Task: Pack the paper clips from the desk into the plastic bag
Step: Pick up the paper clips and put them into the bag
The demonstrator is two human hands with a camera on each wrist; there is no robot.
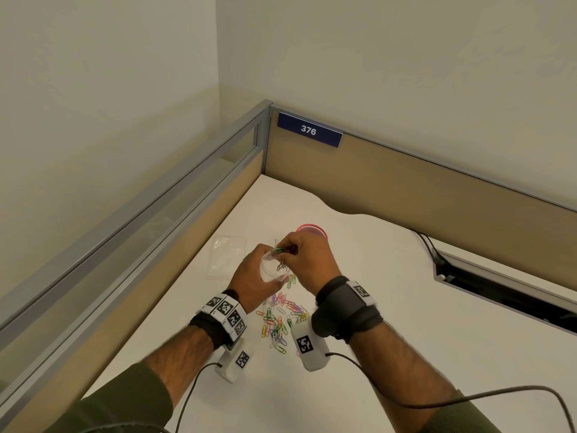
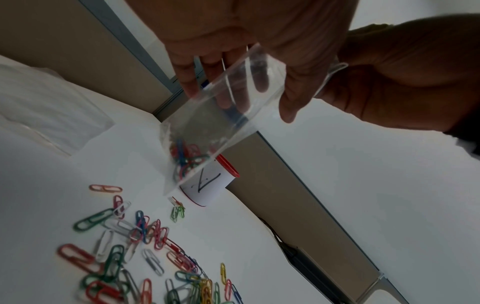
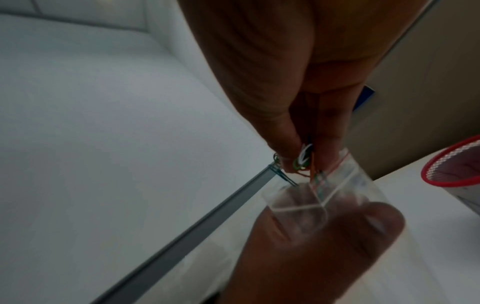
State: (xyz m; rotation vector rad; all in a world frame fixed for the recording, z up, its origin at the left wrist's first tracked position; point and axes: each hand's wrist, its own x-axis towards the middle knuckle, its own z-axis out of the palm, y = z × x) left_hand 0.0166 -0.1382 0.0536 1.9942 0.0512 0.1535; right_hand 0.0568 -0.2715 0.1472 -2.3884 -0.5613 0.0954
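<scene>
My left hand (image 1: 254, 278) holds a small clear plastic bag (image 2: 221, 123) up above the desk by its mouth, fingers and thumb round it. Several coloured paper clips (image 2: 185, 159) lie in the bag's bottom. My right hand (image 1: 307, 260) pinches a small bunch of clips (image 3: 302, 162) at the bag's open mouth (image 3: 311, 197). A heap of loose coloured paper clips (image 1: 281, 320) is spread on the white desk (image 1: 390, 354) below both hands, also seen as a loose clip heap (image 2: 135, 257) in the left wrist view.
A second clear bag (image 1: 226, 256) lies flat on the desk to the left. A red-rimmed mesh cup (image 1: 312, 230) with a white label stands just behind my hands. Partition walls (image 1: 406, 189) close the desk's corner. A cable slot (image 1: 499, 292) is at the right.
</scene>
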